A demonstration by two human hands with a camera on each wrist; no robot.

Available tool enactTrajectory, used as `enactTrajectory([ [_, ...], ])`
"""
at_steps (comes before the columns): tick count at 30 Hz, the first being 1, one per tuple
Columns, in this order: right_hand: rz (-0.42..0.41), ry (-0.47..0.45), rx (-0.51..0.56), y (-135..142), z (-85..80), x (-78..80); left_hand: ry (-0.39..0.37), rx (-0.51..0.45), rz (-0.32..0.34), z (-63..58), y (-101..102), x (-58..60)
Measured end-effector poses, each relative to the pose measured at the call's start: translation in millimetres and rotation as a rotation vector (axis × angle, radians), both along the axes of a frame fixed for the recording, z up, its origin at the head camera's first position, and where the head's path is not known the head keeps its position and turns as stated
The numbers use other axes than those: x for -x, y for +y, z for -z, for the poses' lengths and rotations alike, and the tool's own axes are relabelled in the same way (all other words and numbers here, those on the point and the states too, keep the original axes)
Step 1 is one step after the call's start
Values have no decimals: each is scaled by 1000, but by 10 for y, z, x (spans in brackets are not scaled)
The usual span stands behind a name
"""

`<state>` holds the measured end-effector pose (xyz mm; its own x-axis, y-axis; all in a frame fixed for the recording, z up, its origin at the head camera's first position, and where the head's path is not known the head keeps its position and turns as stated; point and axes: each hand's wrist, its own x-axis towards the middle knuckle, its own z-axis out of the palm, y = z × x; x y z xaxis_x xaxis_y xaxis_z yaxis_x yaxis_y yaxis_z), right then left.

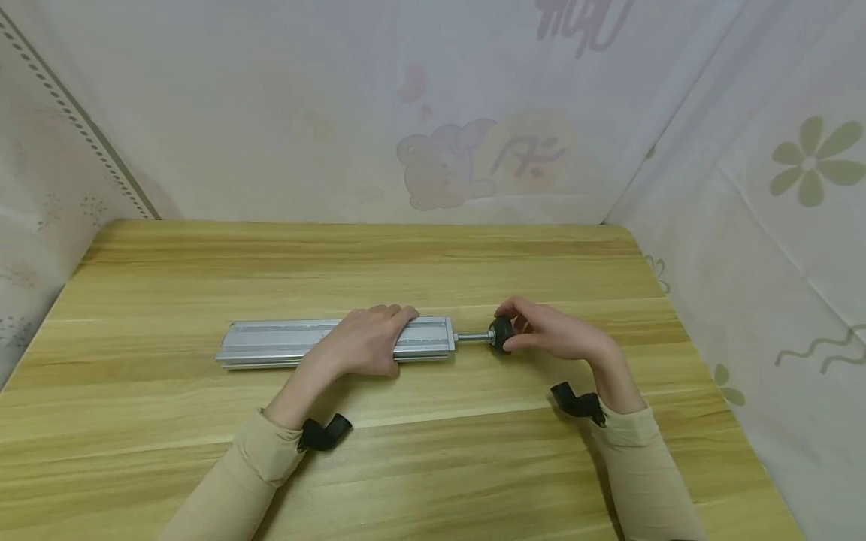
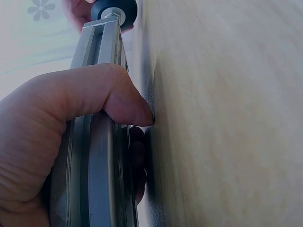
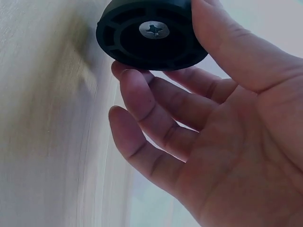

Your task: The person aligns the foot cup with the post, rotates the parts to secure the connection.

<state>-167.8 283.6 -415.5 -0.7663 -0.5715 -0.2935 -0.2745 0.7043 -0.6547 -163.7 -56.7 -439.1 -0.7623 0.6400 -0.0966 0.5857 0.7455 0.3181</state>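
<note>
A long silver aluminium profile [image 1: 271,342] lies lengthwise across the wooden table. My left hand [image 1: 368,338] grips it from above near its right half, with the thumb [image 2: 125,101] wrapped over the near side. From the profile's right end a threaded rod [image 1: 472,336] sticks out, carrying a round black levelling foot [image 1: 501,334]. My right hand [image 1: 551,330] pinches the rim of that foot between thumb and fingers. In the right wrist view, a cross-head screw [image 3: 154,30] sits in the middle of the foot's ribbed underside. The other fingers are loosely bent beneath it.
The wooden table [image 1: 433,466] has rounded far corners. Behind it hangs a pale printed curtain [image 1: 304,113], and another patterned cloth [image 1: 778,248] runs along the right side. Black angled wrist mounts [image 1: 328,432] jut from both cuffs just over the tabletop.
</note>
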Motion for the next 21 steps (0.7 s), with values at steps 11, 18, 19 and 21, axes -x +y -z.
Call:
enactTrajectory([
  [11,11,25,-7,-10,-24,-9,9,-2,3,-6,0,-2],
  [18,22,37,-7,-78,-9,1,12,-3,7,-8,-2,-1],
  [19,28,34,-5,-84,-10,-1,12,-2,7,-8,-1,-2],
  [21,32,32,-1,-81,-6,-3,8,-2,6,-7,1,-3],
])
